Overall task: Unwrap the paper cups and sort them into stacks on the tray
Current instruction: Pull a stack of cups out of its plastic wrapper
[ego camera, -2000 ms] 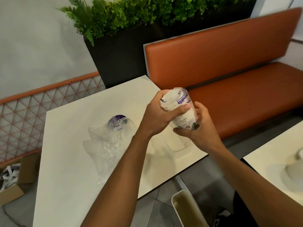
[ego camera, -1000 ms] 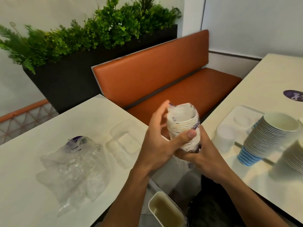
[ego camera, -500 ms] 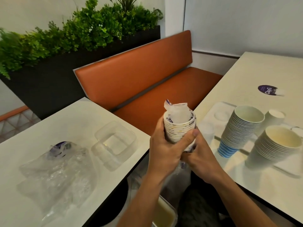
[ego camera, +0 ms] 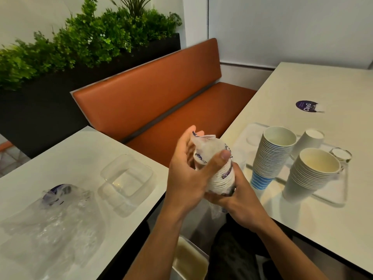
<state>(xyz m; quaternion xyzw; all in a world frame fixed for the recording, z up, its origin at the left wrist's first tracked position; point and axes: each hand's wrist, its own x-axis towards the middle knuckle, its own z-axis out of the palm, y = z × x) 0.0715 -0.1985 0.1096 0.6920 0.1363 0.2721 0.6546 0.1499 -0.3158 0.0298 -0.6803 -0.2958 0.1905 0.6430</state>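
Note:
A wrapped stack of small paper cups (ego camera: 221, 174) with purple print is held in the gap between two tables. My left hand (ego camera: 187, 174) grips its upper part, thumb across the clear plastic wrap (ego camera: 205, 143) bunched at the top. My right hand (ego camera: 238, 201) cups the stack's bottom from below. On the right table lies a clear tray (ego camera: 250, 130) with a tall stack of blue-striped cups (ego camera: 270, 156), a white cup stack (ego camera: 308, 174) and one upturned white cup (ego camera: 308, 141).
On the left table lie crumpled clear wrappers (ego camera: 50, 221) and a clear plastic container (ego camera: 127, 178). An orange bench (ego camera: 161, 98) runs behind. A white bin (ego camera: 187, 259) stands on the floor between the tables. A purple sticker (ego camera: 305, 106) lies on the right table.
The view swung right from the left table to the tray. My left hand shifted up the stack and now pulls the wrap over the top; the stack tilted slightly.

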